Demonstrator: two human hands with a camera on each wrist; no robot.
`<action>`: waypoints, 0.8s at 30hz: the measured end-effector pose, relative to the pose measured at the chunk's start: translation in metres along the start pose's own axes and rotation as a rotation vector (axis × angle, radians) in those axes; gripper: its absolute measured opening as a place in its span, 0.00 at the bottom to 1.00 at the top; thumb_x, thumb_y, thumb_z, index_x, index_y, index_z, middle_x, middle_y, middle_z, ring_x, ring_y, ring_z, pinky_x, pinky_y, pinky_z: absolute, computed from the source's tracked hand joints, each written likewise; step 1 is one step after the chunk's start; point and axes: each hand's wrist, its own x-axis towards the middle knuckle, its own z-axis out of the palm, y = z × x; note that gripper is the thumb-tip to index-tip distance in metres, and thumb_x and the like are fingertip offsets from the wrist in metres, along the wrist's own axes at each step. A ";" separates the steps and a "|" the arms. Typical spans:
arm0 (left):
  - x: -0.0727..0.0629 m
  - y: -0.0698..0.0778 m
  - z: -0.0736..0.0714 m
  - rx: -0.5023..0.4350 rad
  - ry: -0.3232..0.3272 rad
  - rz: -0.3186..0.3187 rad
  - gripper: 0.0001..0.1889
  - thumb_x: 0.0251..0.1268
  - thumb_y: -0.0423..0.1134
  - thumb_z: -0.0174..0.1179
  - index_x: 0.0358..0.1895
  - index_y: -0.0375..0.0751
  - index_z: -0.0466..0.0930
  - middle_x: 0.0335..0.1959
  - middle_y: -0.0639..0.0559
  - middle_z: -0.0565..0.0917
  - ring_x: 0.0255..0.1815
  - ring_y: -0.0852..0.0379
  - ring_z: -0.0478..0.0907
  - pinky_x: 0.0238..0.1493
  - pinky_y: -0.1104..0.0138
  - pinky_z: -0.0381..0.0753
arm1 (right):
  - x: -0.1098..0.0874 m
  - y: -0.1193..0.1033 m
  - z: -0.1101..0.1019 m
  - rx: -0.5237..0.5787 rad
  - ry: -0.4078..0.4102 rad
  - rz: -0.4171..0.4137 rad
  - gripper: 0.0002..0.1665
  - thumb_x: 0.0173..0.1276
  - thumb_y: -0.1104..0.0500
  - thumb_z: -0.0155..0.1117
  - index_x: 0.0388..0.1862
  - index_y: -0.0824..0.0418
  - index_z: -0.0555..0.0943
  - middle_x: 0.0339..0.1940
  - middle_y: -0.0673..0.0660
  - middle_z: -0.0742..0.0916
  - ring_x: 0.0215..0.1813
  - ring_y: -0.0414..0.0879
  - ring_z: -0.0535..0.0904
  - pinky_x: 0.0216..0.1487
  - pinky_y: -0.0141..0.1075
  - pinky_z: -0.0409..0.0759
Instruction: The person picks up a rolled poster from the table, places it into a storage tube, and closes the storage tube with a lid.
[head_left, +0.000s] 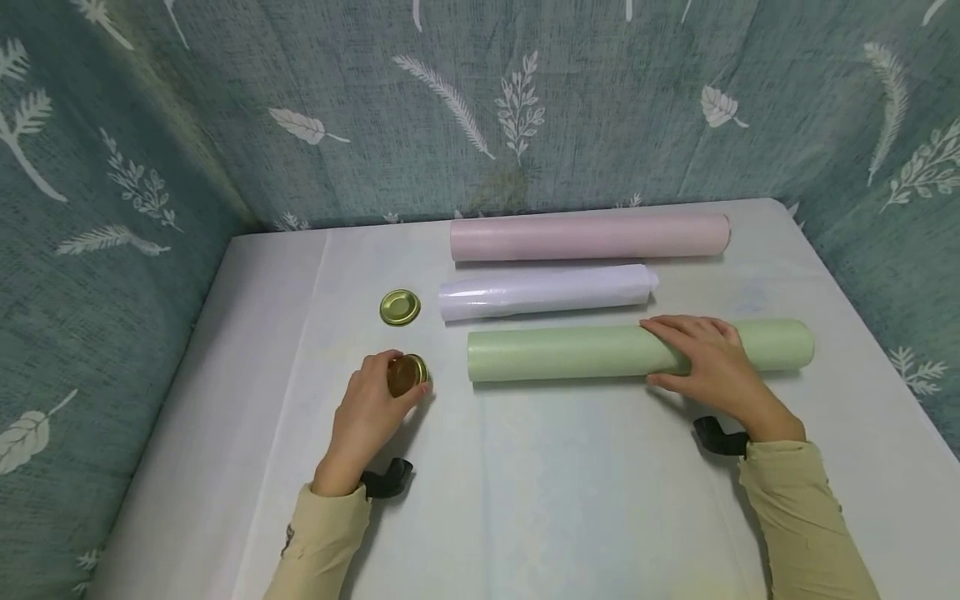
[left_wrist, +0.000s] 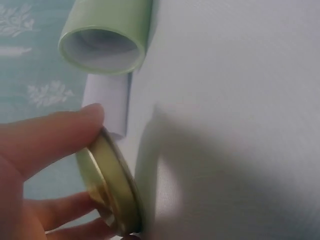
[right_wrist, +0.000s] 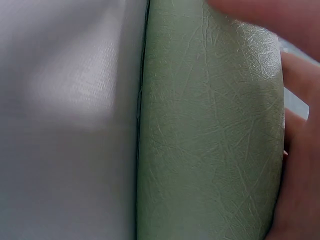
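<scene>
My left hand (head_left: 369, 410) pinches a gold jar lid (head_left: 407, 375) between thumb and fingers. In the left wrist view that lid (left_wrist: 112, 185) is tilted on edge, close over the white surface. A second gold lid (head_left: 400, 307) lies flat just beyond this hand. On the right, my right hand (head_left: 708, 362) grips a long pale green roll (head_left: 558, 353) from above, fingers over its far side and thumb on the near side. The right wrist view shows the creased green covering (right_wrist: 210, 125) up close. The roll's left end is hollow in the left wrist view.
Behind the green roll lie a glossy white roll (head_left: 543, 292) and, farther back, a pink roll (head_left: 588, 237), all roughly parallel. They rest on a white-covered table (head_left: 570, 500). Blue-green leaf-patterned cloth (head_left: 360, 108) encloses the back and sides.
</scene>
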 end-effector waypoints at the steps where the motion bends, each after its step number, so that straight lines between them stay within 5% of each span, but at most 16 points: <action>1: -0.001 -0.001 0.000 -0.002 0.003 0.009 0.33 0.52 0.58 0.58 0.60 0.48 0.62 0.53 0.48 0.68 0.49 0.47 0.66 0.33 0.53 0.71 | 0.000 0.000 0.001 -0.004 -0.002 0.001 0.45 0.47 0.44 0.70 0.65 0.48 0.64 0.60 0.56 0.71 0.59 0.56 0.63 0.56 0.56 0.51; 6: -0.005 -0.003 0.005 -0.009 0.013 0.063 0.34 0.54 0.51 0.61 0.64 0.53 0.60 0.55 0.39 0.63 0.51 0.41 0.65 0.34 0.51 0.73 | -0.006 0.001 0.004 -0.044 -0.023 0.022 0.47 0.45 0.42 0.70 0.65 0.48 0.64 0.61 0.57 0.70 0.59 0.57 0.63 0.56 0.56 0.51; 12: -0.004 -0.002 0.007 -0.063 0.047 0.065 0.29 0.53 0.49 0.63 0.58 0.50 0.64 0.54 0.41 0.62 0.41 0.47 0.73 0.30 0.59 0.72 | -0.009 0.002 0.006 -0.051 -0.014 0.050 0.47 0.45 0.42 0.70 0.65 0.46 0.63 0.57 0.58 0.72 0.57 0.57 0.64 0.55 0.57 0.51; 24: -0.002 -0.002 -0.004 -0.111 0.008 0.135 0.13 0.55 0.44 0.62 0.28 0.45 0.65 0.50 0.46 0.63 0.35 0.52 0.71 0.31 0.63 0.66 | 0.001 -0.006 0.003 -0.067 0.005 0.041 0.47 0.43 0.46 0.73 0.64 0.48 0.65 0.57 0.58 0.72 0.57 0.58 0.64 0.55 0.58 0.52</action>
